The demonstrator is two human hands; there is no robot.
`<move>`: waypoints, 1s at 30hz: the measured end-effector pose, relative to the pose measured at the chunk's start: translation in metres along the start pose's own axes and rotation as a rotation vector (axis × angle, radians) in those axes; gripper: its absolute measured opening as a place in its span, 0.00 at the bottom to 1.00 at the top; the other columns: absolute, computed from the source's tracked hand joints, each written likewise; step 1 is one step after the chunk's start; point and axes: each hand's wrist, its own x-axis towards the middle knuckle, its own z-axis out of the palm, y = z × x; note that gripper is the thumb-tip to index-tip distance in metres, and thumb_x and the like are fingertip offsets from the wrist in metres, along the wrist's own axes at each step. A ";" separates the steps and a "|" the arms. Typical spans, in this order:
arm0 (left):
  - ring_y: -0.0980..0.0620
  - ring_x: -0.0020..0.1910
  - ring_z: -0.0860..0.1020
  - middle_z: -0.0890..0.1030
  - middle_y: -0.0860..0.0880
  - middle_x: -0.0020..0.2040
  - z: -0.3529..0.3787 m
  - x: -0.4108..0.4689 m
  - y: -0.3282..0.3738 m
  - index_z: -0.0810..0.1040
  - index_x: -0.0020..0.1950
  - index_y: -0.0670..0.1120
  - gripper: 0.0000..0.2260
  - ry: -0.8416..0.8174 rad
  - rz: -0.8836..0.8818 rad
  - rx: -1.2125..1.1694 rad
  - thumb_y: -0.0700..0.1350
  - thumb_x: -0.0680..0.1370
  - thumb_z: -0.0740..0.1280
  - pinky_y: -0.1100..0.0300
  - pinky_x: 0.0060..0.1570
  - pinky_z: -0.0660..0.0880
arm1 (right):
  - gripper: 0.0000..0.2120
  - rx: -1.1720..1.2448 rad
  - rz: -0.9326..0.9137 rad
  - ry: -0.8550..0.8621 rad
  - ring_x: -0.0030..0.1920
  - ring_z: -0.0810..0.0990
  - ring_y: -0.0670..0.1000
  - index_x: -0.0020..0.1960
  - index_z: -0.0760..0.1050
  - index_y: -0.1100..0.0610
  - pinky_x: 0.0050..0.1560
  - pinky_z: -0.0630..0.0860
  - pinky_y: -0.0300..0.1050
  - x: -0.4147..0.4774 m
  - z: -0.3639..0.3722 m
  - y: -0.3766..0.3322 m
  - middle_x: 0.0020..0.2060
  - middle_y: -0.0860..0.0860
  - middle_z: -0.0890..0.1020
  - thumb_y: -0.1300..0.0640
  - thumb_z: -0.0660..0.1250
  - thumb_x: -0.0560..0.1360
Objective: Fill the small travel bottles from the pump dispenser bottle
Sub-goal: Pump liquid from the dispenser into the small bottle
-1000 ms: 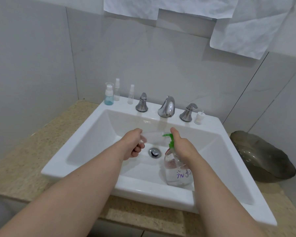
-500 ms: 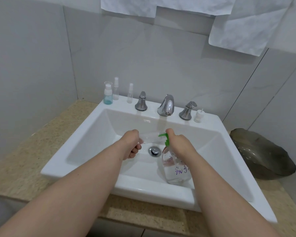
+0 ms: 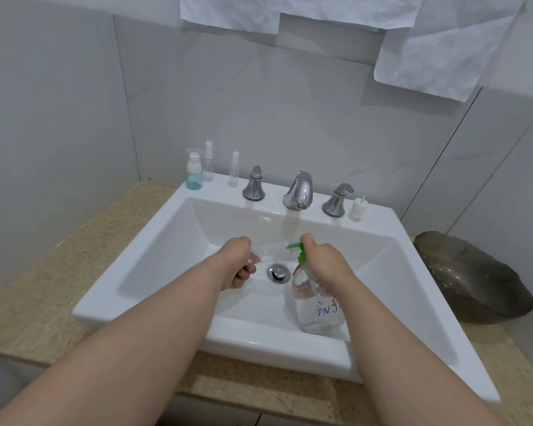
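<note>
A clear pump dispenser bottle (image 3: pixel 316 309) with a green pump head (image 3: pixel 299 253) and purple writing stands in the white sink (image 3: pixel 173 241). My right hand (image 3: pixel 326 264) grips its neck with the thumb on the pump top. My left hand (image 3: pixel 236 265) holds a small clear travel bottle (image 3: pixel 270 252) tilted on its side, its mouth at the green nozzle. On the sink's back ledge stand a blue-filled travel bottle (image 3: pixel 194 173) and two clear spray bottles (image 3: pixel 208 162) (image 3: pixel 234 170). A small white cap (image 3: pixel 357 209) sits on the ledge at the right.
Chrome faucet (image 3: pixel 299 190) with two handles (image 3: pixel 254 187) (image 3: pixel 336 199) stands behind the basin; the drain (image 3: pixel 278 272) lies between my hands. A dark leaf-shaped dish (image 3: pixel 474 278) rests on the speckled counter (image 3: pixel 43 287) to the right. White paper sheets (image 3: pixel 443 47) hang on the wall.
My view has shifted slightly. Both hands stay at the nozzle, the right thumb a little lower on the pump head.
</note>
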 end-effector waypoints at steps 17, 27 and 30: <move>0.50 0.28 0.58 0.69 0.46 0.34 0.000 0.000 0.002 0.73 0.46 0.43 0.11 0.011 0.023 -0.004 0.44 0.82 0.54 0.62 0.29 0.55 | 0.25 -0.009 -0.009 0.011 0.40 0.76 0.52 0.49 0.77 0.57 0.38 0.70 0.45 0.006 0.004 0.003 0.35 0.47 0.79 0.42 0.48 0.83; 0.51 0.27 0.59 0.70 0.46 0.33 -0.002 0.003 0.001 0.73 0.47 0.43 0.12 -0.023 0.019 0.011 0.45 0.83 0.54 0.62 0.29 0.55 | 0.24 0.020 -0.001 0.026 0.38 0.74 0.54 0.37 0.74 0.56 0.39 0.70 0.46 0.008 0.003 0.005 0.35 0.49 0.80 0.44 0.50 0.81; 0.51 0.26 0.59 0.70 0.46 0.33 -0.002 0.004 0.000 0.73 0.46 0.43 0.12 -0.034 0.013 0.017 0.46 0.83 0.53 0.62 0.28 0.55 | 0.24 0.038 0.006 0.039 0.35 0.73 0.53 0.37 0.74 0.58 0.36 0.68 0.45 0.006 0.002 0.006 0.31 0.48 0.79 0.45 0.51 0.81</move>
